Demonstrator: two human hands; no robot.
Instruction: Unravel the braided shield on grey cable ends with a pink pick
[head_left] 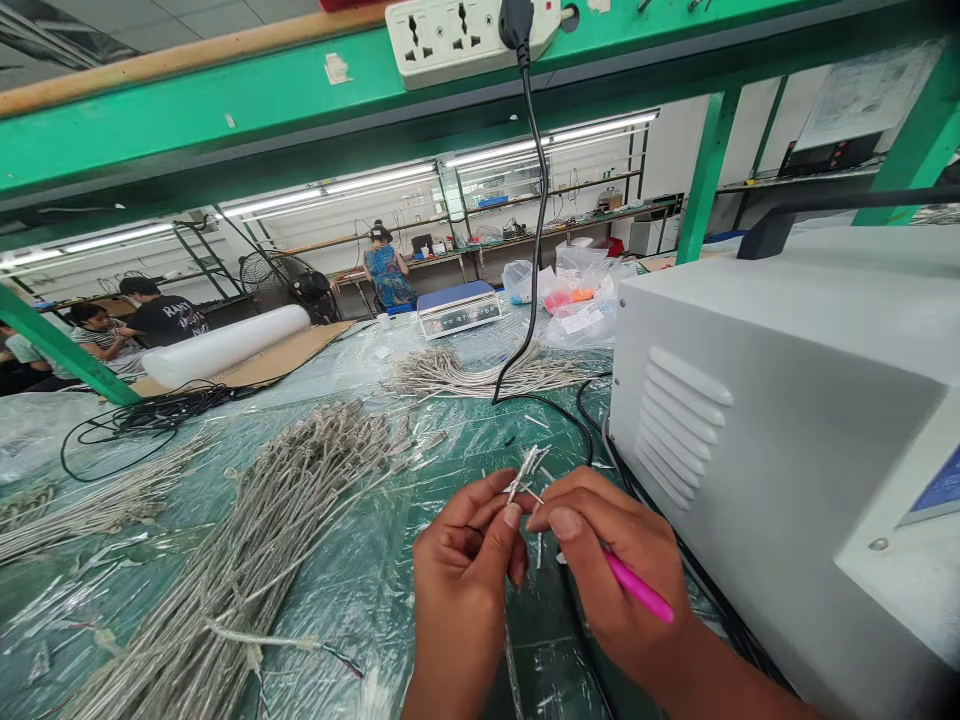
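Note:
Thumb and fingers of my left hand [476, 560] pinch the end of a silvery shielded cable [529, 462], whose frayed, shiny tip points up and away. The rest of that cable hangs below the hand. My right hand [615, 560] is closed around a slim tool with a pink handle [637, 588]. A thin pale point shows between the right fingertips and the cable end, almost touching it; the tool's exact kind is hidden by the fingers. Left of my hands lies a large bundle of similar cables [247, 520], some with coloured wires showing at their ends.
A grey-white machine [750, 400] stands close on the right. A black power cord [536, 240] hangs from the power strip [472, 35] on the green shelf. Behind are another cable bundle [480, 375], a scale [459, 310] and plastic bags [577, 285]. Several people sit farther back.

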